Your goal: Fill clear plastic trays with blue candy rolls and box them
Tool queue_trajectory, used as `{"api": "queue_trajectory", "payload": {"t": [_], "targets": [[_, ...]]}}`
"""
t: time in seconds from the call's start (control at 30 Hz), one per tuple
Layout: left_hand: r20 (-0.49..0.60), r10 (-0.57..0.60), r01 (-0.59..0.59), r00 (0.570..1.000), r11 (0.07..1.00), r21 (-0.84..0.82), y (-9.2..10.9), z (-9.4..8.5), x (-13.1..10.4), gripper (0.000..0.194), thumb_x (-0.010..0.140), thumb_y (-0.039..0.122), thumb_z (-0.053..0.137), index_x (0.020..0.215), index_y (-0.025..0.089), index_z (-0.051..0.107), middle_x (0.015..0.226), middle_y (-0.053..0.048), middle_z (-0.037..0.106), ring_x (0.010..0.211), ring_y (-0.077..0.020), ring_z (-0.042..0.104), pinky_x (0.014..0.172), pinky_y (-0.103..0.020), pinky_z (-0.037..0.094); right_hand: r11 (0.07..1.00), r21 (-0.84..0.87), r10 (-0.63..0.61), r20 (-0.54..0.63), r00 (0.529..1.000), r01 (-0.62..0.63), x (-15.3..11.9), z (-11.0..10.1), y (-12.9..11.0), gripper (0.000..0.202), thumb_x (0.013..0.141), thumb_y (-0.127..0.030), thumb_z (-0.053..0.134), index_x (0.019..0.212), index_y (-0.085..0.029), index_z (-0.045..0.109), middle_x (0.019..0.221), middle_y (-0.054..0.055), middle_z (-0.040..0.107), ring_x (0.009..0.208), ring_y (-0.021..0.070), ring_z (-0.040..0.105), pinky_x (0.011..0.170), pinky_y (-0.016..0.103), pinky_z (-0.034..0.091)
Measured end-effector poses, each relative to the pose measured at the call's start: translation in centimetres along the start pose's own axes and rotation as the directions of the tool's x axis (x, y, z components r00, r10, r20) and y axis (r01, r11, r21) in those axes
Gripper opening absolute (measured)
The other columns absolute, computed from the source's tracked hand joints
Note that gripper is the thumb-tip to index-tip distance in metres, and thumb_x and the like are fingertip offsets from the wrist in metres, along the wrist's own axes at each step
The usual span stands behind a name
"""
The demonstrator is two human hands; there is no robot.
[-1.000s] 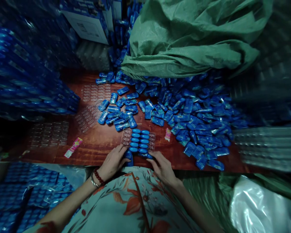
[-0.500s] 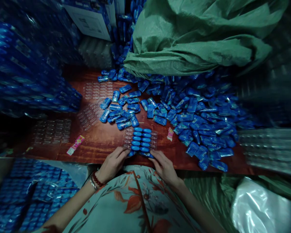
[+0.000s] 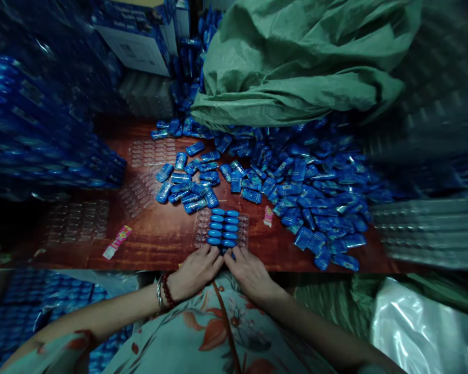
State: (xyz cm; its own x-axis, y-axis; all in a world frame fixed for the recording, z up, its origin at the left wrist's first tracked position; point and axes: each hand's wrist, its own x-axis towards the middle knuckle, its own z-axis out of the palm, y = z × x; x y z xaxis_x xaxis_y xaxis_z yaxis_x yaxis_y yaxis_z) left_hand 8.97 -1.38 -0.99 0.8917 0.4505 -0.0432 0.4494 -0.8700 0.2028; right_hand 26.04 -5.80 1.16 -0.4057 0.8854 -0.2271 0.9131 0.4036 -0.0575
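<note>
The left hand (image 3: pixel 197 271) and right hand (image 3: pixel 248 271) have drawn together at the blister tray (image 3: pixel 202 228), centring the work — each grip's hold is hidden.

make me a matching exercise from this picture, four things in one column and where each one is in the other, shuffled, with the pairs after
1. clear plastic tray with two columns of bright blue ovals
2. crumpled green sheet
3. flat pink-and-yellow printed strip
4. dark red bead bracelet

A. on the left wrist
B. near the table's front left
C. directly in front of the left hand and right hand
D. at the far side

Pairs: 1-C, 2-D, 3-B, 4-A
</note>
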Motion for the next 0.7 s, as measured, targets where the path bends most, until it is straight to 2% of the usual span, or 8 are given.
{"api": "queue_trajectory", "payload": {"t": [0.13,0.23,0.4,0.5,0.57,0.7], "targets": [[-0.136,0.024,-0.031,0.99,0.998,-0.046,-1.0,0.6,-0.5,0.028,0.089,0.009,0.032,0.113,0.011,0.046,0.099,-0.012,0.054,0.09,-0.0199,0.051,0.071,-0.031,0.049,0.999,-0.032,-0.027,0.04,0.999,0.028,0.7,-1.1,-0.2,0.024,0.083,-0.007,0.045,0.105,-0.014,0.053,0.087,0.009,0.057,0.079,0.0192,0.055,0.064,0.028,0.048],[-0.251,-0.015,-0.006,0.968,0.996,-0.083,-1.6,1.3,-0.6,0.033,0.091,0.01,0.028,0.121,0.009,0.042,0.098,-0.013,0.056,0.09,-0.0198,0.052,0.071,-0.031,0.05,0.999,-0.034,-0.019,0.029,0.999,0.02,1.3,-1.6,0.0,0.026,0.083,-0.005,0.044,0.105,-0.015,0.053,0.088,0.009,0.058,0.08,0.0194,0.055,0.062,0.027,0.047],[-0.329,-0.101,0.068,0.939,0.992,-0.11,-1.7,1.6,0.4,0.031,0.091,0.011,0.03,0.116,0.01,0.046,0.098,-0.014,0.056,0.092,-0.0212,0.053,0.073,-0.033,0.051,1.0,-0.028,-0.005,0.013,1.0,0.005,2.9,-1.9,0.8,0.025,0.083,-0.004,0.043,0.102,-0.015,0.057,0.087,0.011,0.06,0.076,0.0206,0.057,0.056,0.028,0.046],[-0.355,-0.127,0.09,0.926,0.989,-0.117,-1.7,1.4,0.7,0.03,0.091,0.01,0.03,0.115,0.011,0.048,0.098,-0.013,0.057,0.09,-0.0205,0.054,0.073,-0.033,0.051,1.0,-0.012,-0.009,-0.079,0.997,0.008,2.8,-0.9,1.5,0.03,0.084,-0.004,0.042,0.109,-0.014,0.055,0.087,0.011,0.06,0.078,0.0205,0.059,0.062,0.03,0.048],[-0.385,-0.133,0.091,0.913,0.988,-0.124,-1.8,1.4,0.7,0.03,0.091,0.011,0.032,0.116,0.011,0.047,0.097,-0.013,0.057,0.087,-0.0188,0.054,0.071,-0.031,0.051,1.0,0.013,-0.023,-0.185,0.982,0.026,2.3,0.3,2.0,0.036,0.085,-0.004,0.04,0.118,-0.014,0.051,0.091,0.01,0.061,0.079,0.0186,0.06,0.065,0.029,0.049],[-0.458,-0.182,0.147,0.87,0.983,-0.11,-1.9,1.8,0.8,0.029,0.092,0.013,0.035,0.117,0.013,0.049,0.104,-0.014,0.056,0.091,-0.019,0.054,0.072,-0.032,0.05,0.998,0.042,-0.031,-0.403,0.915,0.052,1.6,2.3,2.7,0.033,0.088,-0.008,0.037,0.115,-0.015,0.054,0.093,0.009,0.062,0.079,0.0158,0.06,0.068,0.026,0.047]]}}
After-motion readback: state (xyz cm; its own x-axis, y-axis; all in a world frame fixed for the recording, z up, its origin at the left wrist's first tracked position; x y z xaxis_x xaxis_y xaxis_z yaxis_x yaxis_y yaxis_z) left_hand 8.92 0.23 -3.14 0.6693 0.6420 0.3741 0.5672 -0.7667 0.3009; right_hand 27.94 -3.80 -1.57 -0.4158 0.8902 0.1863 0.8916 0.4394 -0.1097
